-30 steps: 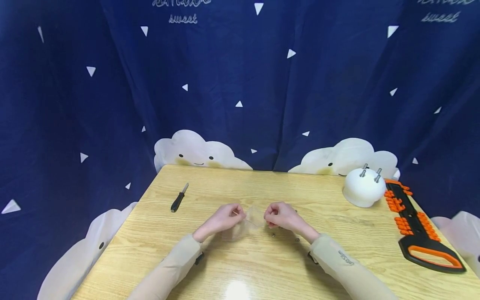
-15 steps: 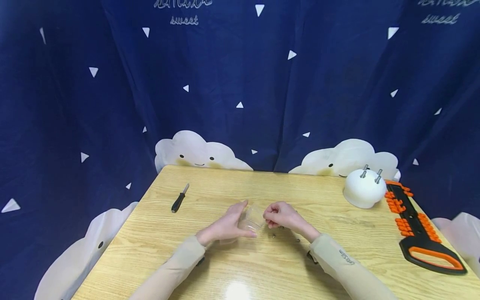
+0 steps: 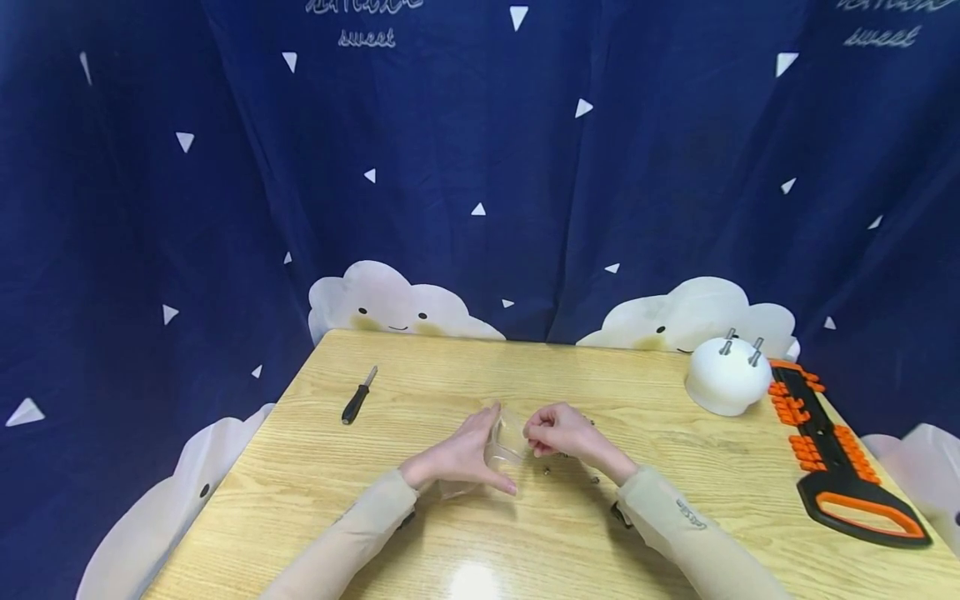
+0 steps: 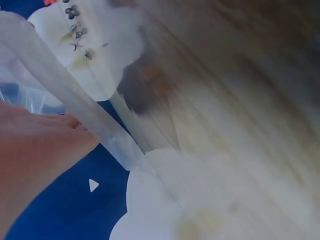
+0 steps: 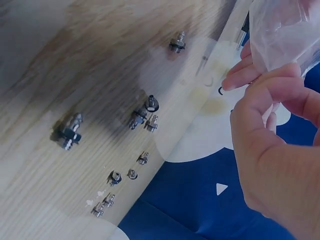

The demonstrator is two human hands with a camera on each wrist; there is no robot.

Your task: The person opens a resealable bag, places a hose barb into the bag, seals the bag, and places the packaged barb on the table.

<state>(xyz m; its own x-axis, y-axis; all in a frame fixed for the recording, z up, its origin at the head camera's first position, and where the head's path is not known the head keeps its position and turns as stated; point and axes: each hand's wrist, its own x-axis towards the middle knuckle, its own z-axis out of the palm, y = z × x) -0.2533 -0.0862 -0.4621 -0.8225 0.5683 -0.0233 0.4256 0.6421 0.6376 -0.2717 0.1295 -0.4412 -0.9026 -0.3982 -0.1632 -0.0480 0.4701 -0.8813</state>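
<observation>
Wooden table (image 3: 262,517), patterned blue curtain (image 3: 435,108) behind. Far left: screwdriver (image 3: 355,408), black handle toward the near side, tip pointing far. Neither hand is on it; probably parked there to leave the middle for the hands.

Middle: left hand (image 3: 465,452), thumb and fingers stretched wide apart, not clenched. The clear plastic bag (image 3: 508,437) is at this hand, showing between the spread digits and reaching to the right hand. Cannot tell whether the fingers are inside the plastic or against its outside. My reading: the spread keeps the limp film from collapsing.

Just right: right hand (image 3: 562,431), fingers curled, seemingly pinching the bag's edge between thumb and forefinger; likely an anchor, so the film stays taut between both hands.

Under and beside the right hand: small metal pieces (image 5: 69,134), loose on the wood, some clustered, others apart. Handy for that hand, I'd judge.

Far right: white dome (image 3: 723,383) with two metal prongs (image 3: 755,352) upward, perhaps rested so because that way sits steadier. Beside it, along the right edge, black-and-orange rack (image 3: 831,450), handle end near; presumably kept aside.
</observation>
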